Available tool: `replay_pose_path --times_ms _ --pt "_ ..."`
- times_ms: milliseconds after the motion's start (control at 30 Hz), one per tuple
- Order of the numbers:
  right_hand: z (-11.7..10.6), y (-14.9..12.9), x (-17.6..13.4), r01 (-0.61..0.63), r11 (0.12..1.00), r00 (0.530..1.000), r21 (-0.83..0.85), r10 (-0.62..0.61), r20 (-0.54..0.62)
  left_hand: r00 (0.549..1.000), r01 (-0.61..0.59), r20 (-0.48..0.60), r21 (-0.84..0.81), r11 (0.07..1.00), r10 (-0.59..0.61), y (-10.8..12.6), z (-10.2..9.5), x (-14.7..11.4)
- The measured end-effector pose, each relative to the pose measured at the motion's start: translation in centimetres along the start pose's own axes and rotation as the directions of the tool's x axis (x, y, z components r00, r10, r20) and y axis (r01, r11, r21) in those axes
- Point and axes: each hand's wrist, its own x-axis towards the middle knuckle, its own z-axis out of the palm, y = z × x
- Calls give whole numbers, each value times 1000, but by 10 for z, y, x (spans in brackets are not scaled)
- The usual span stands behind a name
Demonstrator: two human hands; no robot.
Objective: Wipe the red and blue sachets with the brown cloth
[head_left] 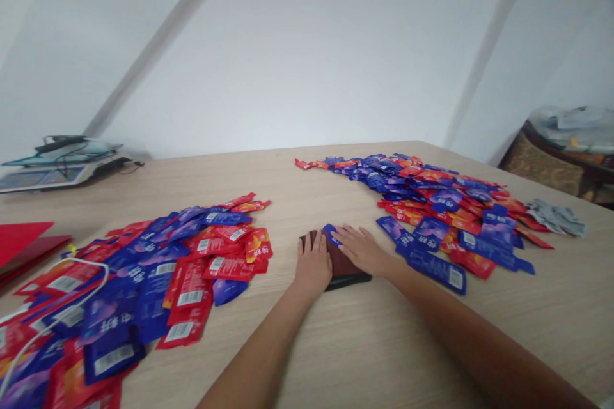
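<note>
A flat, dark brown rectangular pad (341, 265) with a blackish lower edge lies on the table in front of me. My left hand (313, 263) rests flat on its left part, fingers stretched out and pointing away from me. Across the pad's upper right reaches my right hand (363, 249), its fingers spread. The end of a blue sachet (330, 231) shows at the right hand's fingertips; the rest of it is hidden, and I cannot tell whether it is pressed against the pad. Both hands look open.
Red and blue sachets lie heaped at left (158, 268) and right (432, 192) on the wooden table (384, 345). A white cable (106, 271) crosses the left heap. Red folders (23, 243), a scale (52, 172) and grey gloves (556, 216) sit farther out.
</note>
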Motion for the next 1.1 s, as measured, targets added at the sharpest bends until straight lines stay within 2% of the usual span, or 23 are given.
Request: replay_pose_path --times_ms 133,333,467,600,700,800,867,967,1100 --pt "14 -5 23 -100 994 995 -40 100 -1 1000 -3 16 3 1000 3 1 -1 1" --pt "16 -14 57 -304 949 951 -81 298 -78 1000 -1 21 22 1000 0 2 -3 0" --pt "8 -7 59 -376 921 919 -106 355 -174 1000 -1 7 42 999 1 0 -2 -2" --pt "-15 4 53 -433 897 881 -92 399 -255 1000 -11 -7 38 999 11 -1 -1 -2" --pt "-34 2 43 -415 904 885 -106 374 -276 1000 -6 -21 17 1000 6 -1 0 -2" --pt "-40 -16 29 -329 926 920 -183 271 -285 1000 0 -24 -4 1000 0 -1 1 -1" --pt "-34 -32 20 -214 954 957 -211 162 -241 1000 11 -23 -10 1000 -11 0 1 -1" --pt "-18 -47 11 -88 991 977 -101 66 -204 999 40 -28 -13 999 -41 1 1 -1" --pt "5 -39 5 -143 989 966 -26 134 -220 999 41 -30 -9 999 -41 2 1 -2"
